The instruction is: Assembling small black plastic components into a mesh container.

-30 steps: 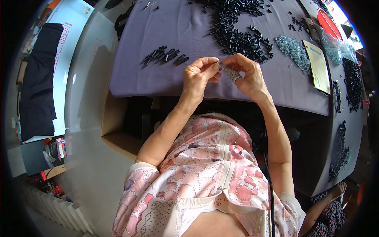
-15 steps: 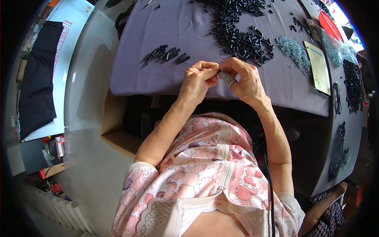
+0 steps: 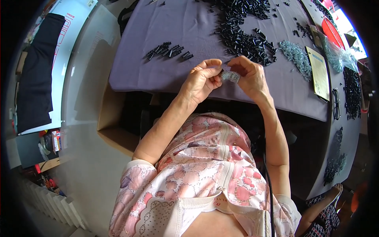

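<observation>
Just over the near edge of the cloth, both hands meet close together. My left hand [image 3: 200, 80] is closed, thumb against forefinger, on a small black piece [image 3: 222, 71] mostly hidden by the fingertips. Curled towards it, my right hand [image 3: 252, 79] has a grey speckled piece [image 3: 230, 76] at its fingers. Whether that piece is gripped or wrapped round a finger is unclear. Beyond the left hand lies a small group of short black tubes [image 3: 167, 50]. A large heap of similar black tubes [image 3: 250, 46] spreads beyond the right hand.
Purple-grey cloth [image 3: 158, 75] covers the table. To the right are a grey-green pile of tiny pieces [image 3: 296, 58], a yellowish pad [image 3: 317, 73], eyeglasses [image 3: 336, 103] and a red basket [image 3: 332, 32]. An open cardboard box [image 3: 114, 136] stands below, left. Another person's foot [image 3: 336, 192] shows lower right.
My hands have drawn slightly apart at the fingertips. The grey speckled piece has turned to lie more level, and the right hand has shifted a little to the right.
</observation>
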A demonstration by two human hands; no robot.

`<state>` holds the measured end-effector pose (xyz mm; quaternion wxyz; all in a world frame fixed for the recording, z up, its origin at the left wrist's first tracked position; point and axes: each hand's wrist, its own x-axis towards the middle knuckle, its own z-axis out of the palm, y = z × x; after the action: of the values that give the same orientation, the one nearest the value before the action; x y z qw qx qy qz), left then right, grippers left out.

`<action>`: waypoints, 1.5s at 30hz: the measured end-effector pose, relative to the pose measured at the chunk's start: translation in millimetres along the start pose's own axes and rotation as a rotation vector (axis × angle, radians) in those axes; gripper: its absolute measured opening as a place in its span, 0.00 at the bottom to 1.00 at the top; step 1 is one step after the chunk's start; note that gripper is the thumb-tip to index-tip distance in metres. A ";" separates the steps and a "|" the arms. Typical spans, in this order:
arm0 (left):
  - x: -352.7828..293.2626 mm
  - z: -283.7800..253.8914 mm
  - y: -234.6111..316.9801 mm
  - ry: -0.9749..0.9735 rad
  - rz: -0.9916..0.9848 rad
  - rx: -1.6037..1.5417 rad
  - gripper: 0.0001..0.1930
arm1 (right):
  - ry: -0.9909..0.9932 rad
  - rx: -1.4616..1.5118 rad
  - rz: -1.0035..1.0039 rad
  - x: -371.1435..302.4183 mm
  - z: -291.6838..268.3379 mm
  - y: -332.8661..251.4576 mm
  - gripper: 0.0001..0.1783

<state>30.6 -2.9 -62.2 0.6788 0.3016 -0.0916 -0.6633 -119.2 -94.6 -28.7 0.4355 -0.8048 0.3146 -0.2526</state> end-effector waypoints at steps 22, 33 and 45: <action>0.8 1.5 -0.9 0.043 -0.025 0.013 0.05 | 0.165 -0.414 -0.341 7.4 3.9 9.9 0.25; -0.1 2.4 -3.5 0.060 0.023 -0.042 0.05 | 0.105 0.629 0.036 5.1 1.3 4.3 0.13; -2.1 5.6 -3.9 0.001 0.066 -0.042 0.04 | 0.132 0.375 -0.232 0.1 10.5 3.2 0.21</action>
<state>24.1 -2.3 -59.1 0.7064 0.2842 -0.0872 -0.6424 -112.9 -90.4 -36.6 0.5239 -0.7222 0.1952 -0.4074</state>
